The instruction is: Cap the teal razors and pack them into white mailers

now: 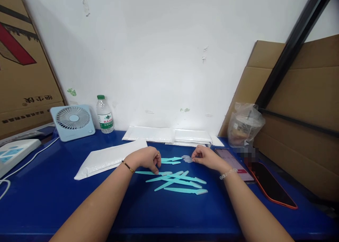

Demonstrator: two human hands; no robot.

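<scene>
Several slim turquoise plastic tools point(180, 181) with clear tips lie scattered on the blue table point(47, 196) in front of me. My left hand point(146, 158) rests on the table with fingers curled down, its fingertips on one of the turquoise tools point(150, 173). My right hand point(206, 156) is pinched on a small clear cap point(187, 159) beside two more turquoise tools point(171, 160). Both wrists wear bracelets.
A white padded mailer point(106, 158) lies left of my hands, a stack of white mailers point(169, 134) by the wall. A small blue fan point(72, 121) and water bottle point(105, 115) stand at the back left. Two phones point(272, 183) and a bagged drink cup point(245, 123) sit at right, cardboard behind.
</scene>
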